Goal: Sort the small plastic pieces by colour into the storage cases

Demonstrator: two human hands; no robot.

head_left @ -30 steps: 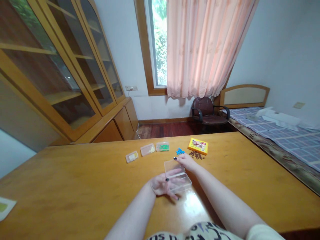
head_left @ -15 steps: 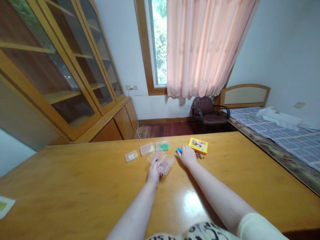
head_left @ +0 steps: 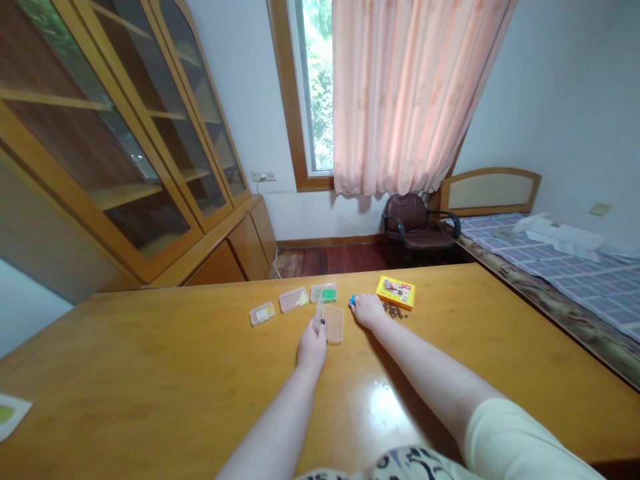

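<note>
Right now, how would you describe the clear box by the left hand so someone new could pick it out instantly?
On the wooden table, find the row of small clear boxes near the far edge. Just nearer than that row, a clear rectangular plastic box lies between the left hand and right hand. It shows nothing inside, while the row's boxes hold visible contents.
</note>
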